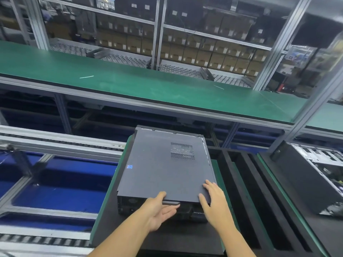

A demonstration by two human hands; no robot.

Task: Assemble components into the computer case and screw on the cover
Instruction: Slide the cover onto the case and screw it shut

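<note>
A black computer case (130, 203) lies on its side on a black foam pallet (111, 225) in front of me. Its dark grey side cover (159, 169), with a perforated vent patch near the far right, lies flat on top. My left hand (159, 212) is at the near edge of the cover, thumb on top and straight fingers along the case's rear face below the edge. My right hand (213, 203) lies flat with spread fingers on the near right corner of the cover.
A second, open computer case (319, 173) stands on a pallet at the right. Black foam slots (241, 182) lie between the two. A roller conveyor frame (55, 145) runs on the left. A green belt (148, 82) passes behind, with shelves of cardboard boxes (204, 52) beyond.
</note>
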